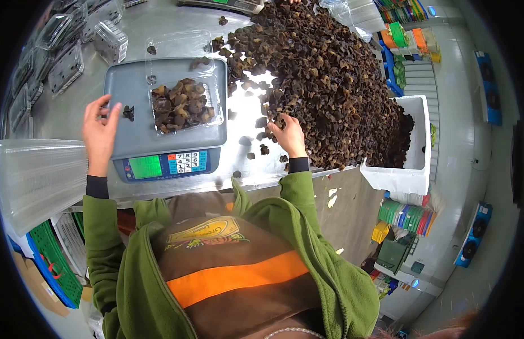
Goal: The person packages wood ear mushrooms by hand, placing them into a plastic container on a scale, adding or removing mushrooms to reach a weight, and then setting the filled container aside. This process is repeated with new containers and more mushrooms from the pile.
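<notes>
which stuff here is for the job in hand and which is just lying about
Likely part of it: grey scale, open clear tray on it, heaped dark pieces, white box, stacked clear trays

Apparently just lying about: green crate at lower left, coloured stacks in the background

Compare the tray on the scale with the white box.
The tray is clear; the box is opaque white. The tray looks small and shallow, the box bigger and deeper. The tray rests on the scale; the box is at the pile's edge, its contents running into the pile. Both hold dark brown pieces.
</notes>
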Demonstrator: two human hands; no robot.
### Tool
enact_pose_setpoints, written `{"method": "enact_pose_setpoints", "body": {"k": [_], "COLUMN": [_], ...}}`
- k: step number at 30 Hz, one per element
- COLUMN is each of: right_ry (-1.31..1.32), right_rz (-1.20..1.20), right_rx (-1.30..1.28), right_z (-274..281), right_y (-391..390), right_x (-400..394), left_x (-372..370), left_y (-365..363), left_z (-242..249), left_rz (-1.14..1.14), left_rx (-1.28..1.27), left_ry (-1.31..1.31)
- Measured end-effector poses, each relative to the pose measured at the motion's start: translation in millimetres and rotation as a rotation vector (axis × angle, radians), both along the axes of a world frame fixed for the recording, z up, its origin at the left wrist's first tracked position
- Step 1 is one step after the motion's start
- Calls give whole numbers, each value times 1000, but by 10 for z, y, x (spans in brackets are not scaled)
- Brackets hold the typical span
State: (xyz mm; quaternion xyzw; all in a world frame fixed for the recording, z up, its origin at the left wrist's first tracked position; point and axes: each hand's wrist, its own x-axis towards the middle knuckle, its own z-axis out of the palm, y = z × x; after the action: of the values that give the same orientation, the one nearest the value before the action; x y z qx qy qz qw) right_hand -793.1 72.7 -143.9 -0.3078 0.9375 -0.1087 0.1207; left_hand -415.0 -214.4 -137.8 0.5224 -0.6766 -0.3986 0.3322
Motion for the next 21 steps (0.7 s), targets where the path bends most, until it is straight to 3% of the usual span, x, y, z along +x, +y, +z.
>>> {"method": "enact_pose_setpoints", "body": {"k": [2,4,7,8,10,13,15,16,18,21], "right_ry": [-75,-127,-399,-521,-467,-397,-189,-262,-237,-226], "right_rz": [142,146,151,121,198,161,253,155,334,403], "right_rx": [-153,-208,-436,-545,-646,-539,-433,-275,281,282], "right_z": [-62,-67,71,158,83,70,-84,-103,-76,-478], "right_y": [-125,-362,-817,-990,-1275,-1506,-1553,-1538,-1448,-1088], "right_x": [-73,-88,12,62,55,23,-167,-199,-278,21], "left_x": [-130,-197,-221,-202,-193,-386,-668,-751,-855,-872], "left_y": [126,174,191,152,134,274,435,478,414,-7], "left_z": [87,-46,-209,-280,-336,-7,393,521,506,208], "left_rz": [-172,-225,-318,-322,-221,-123,-222,-299,-341,-114], "left_rx": [-126,-191,-503,-516,-220,-81,-52,-32,-31,43], "left_ry": [-200,-225,-392,-381,-155,62,113,151,129,145]}}
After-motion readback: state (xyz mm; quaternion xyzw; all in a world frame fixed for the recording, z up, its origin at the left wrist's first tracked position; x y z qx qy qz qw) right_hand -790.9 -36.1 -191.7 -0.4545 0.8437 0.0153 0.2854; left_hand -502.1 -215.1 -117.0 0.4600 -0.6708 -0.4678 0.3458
